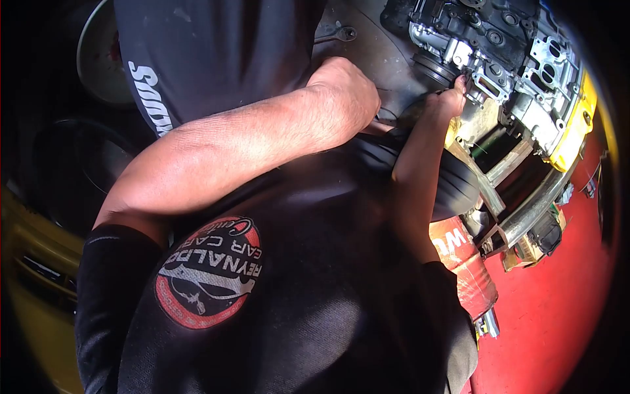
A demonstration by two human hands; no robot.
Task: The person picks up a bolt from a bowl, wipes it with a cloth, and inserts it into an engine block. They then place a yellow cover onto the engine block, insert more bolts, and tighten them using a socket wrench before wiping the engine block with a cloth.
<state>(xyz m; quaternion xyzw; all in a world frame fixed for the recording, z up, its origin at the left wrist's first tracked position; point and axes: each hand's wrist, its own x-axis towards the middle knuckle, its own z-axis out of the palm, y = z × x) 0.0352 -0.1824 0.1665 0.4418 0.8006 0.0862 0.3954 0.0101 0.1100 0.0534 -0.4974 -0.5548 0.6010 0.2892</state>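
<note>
We see a large engine of black and silvery metal (505, 56) at the upper right, with silvery metal rails (515, 220) just below it and a bright yellow metal part (581, 121) along its outer edge. Our bare right hand (449, 102) reaches up to the engine's near side, just beside a black ribbed round pulley (434, 71). One fingertip of it points upward against the metal; the other fingers are mostly hidden, so we cannot tell whether they are clamped on anything.

Our bare left hand (348, 92) is bent over at the wrist, its back toward us — its fingers are out of sight, and we cannot tell if they are together, apart or around something. Near it, on a dull grey surface (374, 49), lies a grey metal ring-ended wrench (338, 34).

Below us is our black shirt with a round red-and-white printed badge (209, 272). Farther right, a red drum with white lettering (462, 262) stands on a glossy red floor (551, 315).
</note>
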